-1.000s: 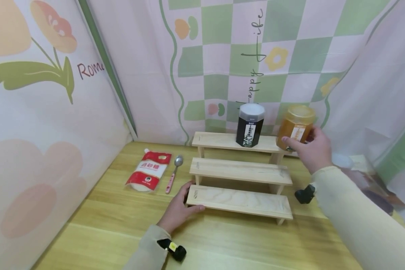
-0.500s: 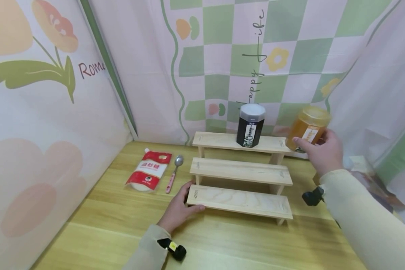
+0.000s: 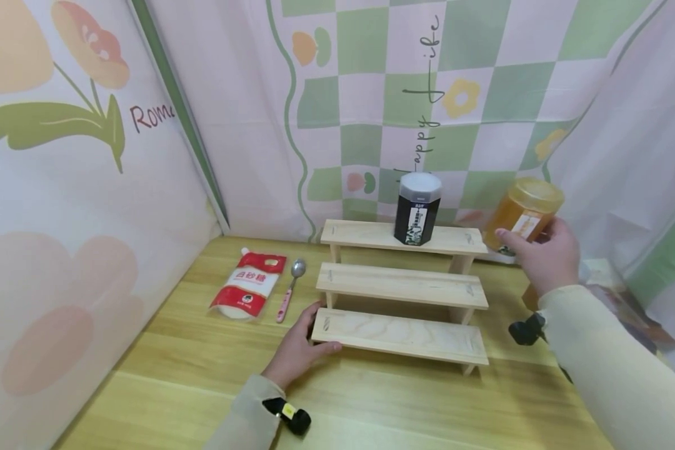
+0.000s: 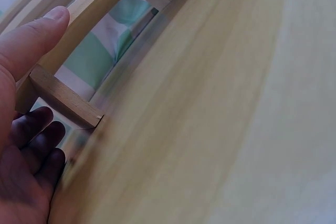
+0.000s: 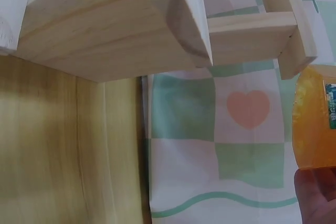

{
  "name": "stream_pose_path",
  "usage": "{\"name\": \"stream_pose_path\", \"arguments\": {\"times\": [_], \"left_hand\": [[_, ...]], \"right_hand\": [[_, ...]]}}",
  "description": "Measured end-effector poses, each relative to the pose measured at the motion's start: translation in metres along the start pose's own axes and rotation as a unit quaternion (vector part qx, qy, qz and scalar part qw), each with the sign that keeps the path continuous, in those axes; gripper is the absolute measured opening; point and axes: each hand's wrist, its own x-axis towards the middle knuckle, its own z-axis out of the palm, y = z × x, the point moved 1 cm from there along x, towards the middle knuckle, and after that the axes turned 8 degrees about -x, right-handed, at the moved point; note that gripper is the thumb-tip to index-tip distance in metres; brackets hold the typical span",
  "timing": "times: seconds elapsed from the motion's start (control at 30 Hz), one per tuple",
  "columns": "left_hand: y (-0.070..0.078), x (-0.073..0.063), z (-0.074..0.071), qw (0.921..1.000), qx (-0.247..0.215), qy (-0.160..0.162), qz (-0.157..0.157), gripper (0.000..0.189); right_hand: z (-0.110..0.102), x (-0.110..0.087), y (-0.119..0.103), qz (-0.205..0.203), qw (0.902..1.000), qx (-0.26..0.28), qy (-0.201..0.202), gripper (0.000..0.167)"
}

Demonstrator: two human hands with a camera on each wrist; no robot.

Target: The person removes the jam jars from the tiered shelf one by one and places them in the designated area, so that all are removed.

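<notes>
An amber honey jar (image 3: 523, 212) with a yellow lid is in my right hand (image 3: 548, 250), thumb on its near side. It tilts to the right beside the top tier's right end; the right wrist view catches only part of the jar (image 5: 313, 116) and a few fingers. My left hand (image 3: 298, 350) grips the left end of the lowest tier of a three-tier wooden stand (image 3: 399, 334). In the left wrist view the thumb lies along the front edge, and curled fingers show below, by a leg (image 4: 65, 98). A dark jar (image 3: 418, 212) with a pale lid stands on the top tier.
A red and white sugar bag (image 3: 249, 284) and a spoon (image 3: 290, 289) with a pink handle lie left of the stand on the wooden table (image 3: 174, 381). A patterned curtain (image 3: 360, 106) hangs close behind. More items (image 3: 624, 306) sit partly behind the right arm.
My right hand has carried the honey jar rightward, from over the top tier's right end to just beyond it, tilting it more. The left hand and the stand have stayed put.
</notes>
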Motion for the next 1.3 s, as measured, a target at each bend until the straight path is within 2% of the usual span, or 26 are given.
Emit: {"name": "stream_pose_path", "arguments": {"times": [0.17, 0.33, 0.67, 1.3], "left_hand": [[-0.001, 0.001, 0.0, 1.0, -0.001, 0.002, 0.003, 0.105], [-0.001, 0.001, 0.0, 1.0, 0.001, 0.002, 0.003, 0.106], [-0.001, 0.001, 0.001, 1.0, 0.001, 0.002, 0.0, 0.106], [-0.002, 0.002, -0.001, 0.9999, -0.003, -0.001, 0.015, 0.105]], "right_hand": [[0.001, -0.001, 0.008, -0.006, 0.9998, -0.021, -0.003, 0.095], [0.004, -0.004, 0.014, -0.007, 0.9997, -0.016, -0.017, 0.097], [0.013, -0.005, 0.025, -0.013, 0.9992, -0.033, -0.017, 0.093], [0.031, -0.007, 0.059, 0.007, 0.9996, -0.022, -0.016, 0.091]]}}
